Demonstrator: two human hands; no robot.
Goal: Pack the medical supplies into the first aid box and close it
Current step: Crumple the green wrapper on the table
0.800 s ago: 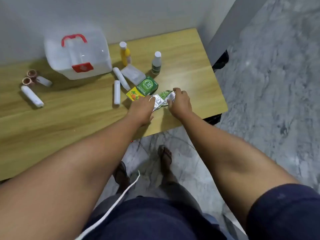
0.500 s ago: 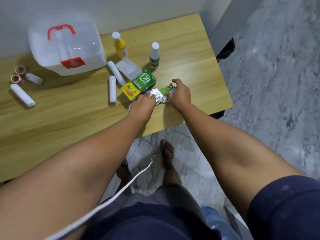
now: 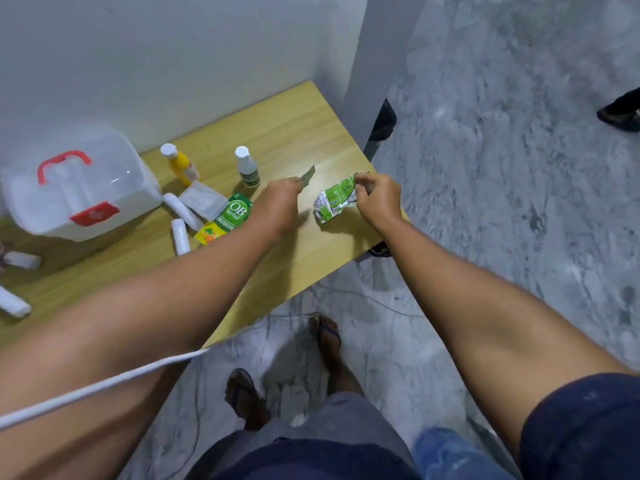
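Note:
The white first aid box (image 3: 79, 192) with a red handle and red clasp stands shut at the table's back left. My right hand (image 3: 377, 199) pinches a crumpled green and silver foil packet (image 3: 334, 200) by its top corner, lifted just above the table. My left hand (image 3: 280, 206) holds a small thin strip (image 3: 308, 174) between its fingertips, apart from the packet. A green and yellow medicine carton (image 3: 227, 218), a yellow bottle (image 3: 180, 164), a clear bottle (image 3: 247, 168), a flat white pack (image 3: 202, 199) and two bandage rolls (image 3: 181, 220) lie between box and hands.
The wooden table (image 3: 311, 251) ends close to my right hand, with marble floor beyond. More white rolls (image 3: 12, 303) lie at the far left edge. A white cord (image 3: 104, 386) crosses my left arm. A wall corner (image 3: 367, 81) stands behind the table.
Both hands rose off the table and drew apart. The right hand kept the foil packet, and the left hand came away with a small strip.

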